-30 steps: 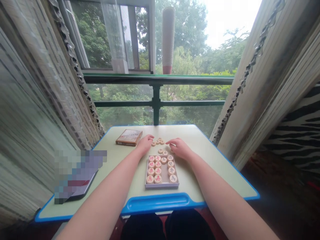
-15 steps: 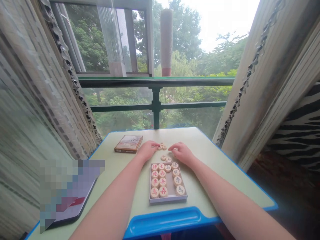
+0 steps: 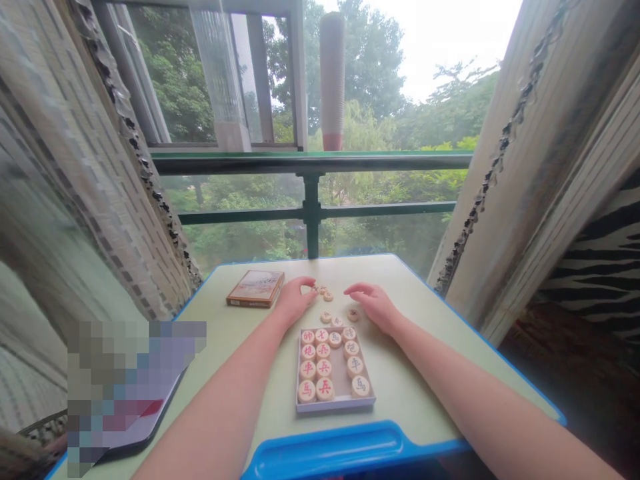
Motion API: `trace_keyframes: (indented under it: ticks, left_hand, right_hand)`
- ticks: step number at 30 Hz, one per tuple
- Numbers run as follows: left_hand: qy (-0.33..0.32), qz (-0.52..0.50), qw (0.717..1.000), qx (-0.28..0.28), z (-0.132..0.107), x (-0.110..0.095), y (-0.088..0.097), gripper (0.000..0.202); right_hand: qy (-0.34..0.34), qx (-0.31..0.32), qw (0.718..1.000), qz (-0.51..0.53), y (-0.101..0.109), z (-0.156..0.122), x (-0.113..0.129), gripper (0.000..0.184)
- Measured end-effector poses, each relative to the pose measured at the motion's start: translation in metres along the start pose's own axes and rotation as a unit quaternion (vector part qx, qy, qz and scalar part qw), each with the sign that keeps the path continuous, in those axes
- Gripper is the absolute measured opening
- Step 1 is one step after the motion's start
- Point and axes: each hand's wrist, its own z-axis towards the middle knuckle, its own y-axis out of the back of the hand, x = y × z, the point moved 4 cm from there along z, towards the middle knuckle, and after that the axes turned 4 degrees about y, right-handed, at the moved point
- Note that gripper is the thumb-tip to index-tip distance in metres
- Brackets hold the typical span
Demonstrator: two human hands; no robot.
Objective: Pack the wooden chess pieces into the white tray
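Observation:
My left hand (image 3: 296, 300) is at the far middle of the table, its thumb and index finger curved into a pinch around a Chinese chess piece (image 3: 316, 289) that is partly hidden. Right beside it are more loose wooden pieces (image 3: 328, 297). My right hand (image 3: 374, 305) hovers to the right with fingers stretched, holding nothing. Just below its fingers lies a dark-marked piece (image 3: 353, 315). Two further loose pieces (image 3: 326, 317) lie behind a shallow box (image 3: 344, 383). Inside the box, red-marked pieces (image 3: 324, 368) fill the left columns and dark-marked pieces (image 3: 355, 365) line the right side.
A flat brown box lid (image 3: 256, 287) with a picture lies left of my left hand. A pixelated dark-edged device (image 3: 150, 423) rests at the table's left edge. A blue tray groove (image 3: 330, 445) runs along the near edge. Beyond the table stands a green railing (image 3: 313, 193), with curtains at both sides.
My right hand has shifted slightly right, and a dark-marked piece now shows under its fingers. My left thumb and index finger have arched, with a piece now between their tips.

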Motion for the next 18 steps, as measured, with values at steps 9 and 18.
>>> trace_keyframes:
  ticks: [9, 18]
  left_hand:
    - [-0.1, -0.132, 0.986, -0.027, -0.029, -0.051, -0.004, 0.029]
    - [-0.165, -0.074, 0.982, -0.052, -0.041, -0.059, -0.008, 0.018]
  right_hand:
    - [0.024, 0.046, 0.988, 0.147, -0.008, -0.015, 0.022, 0.026]
    - [-0.106, 0.089, 0.937, 0.322, -0.011, -0.016, 0.015, 0.027]
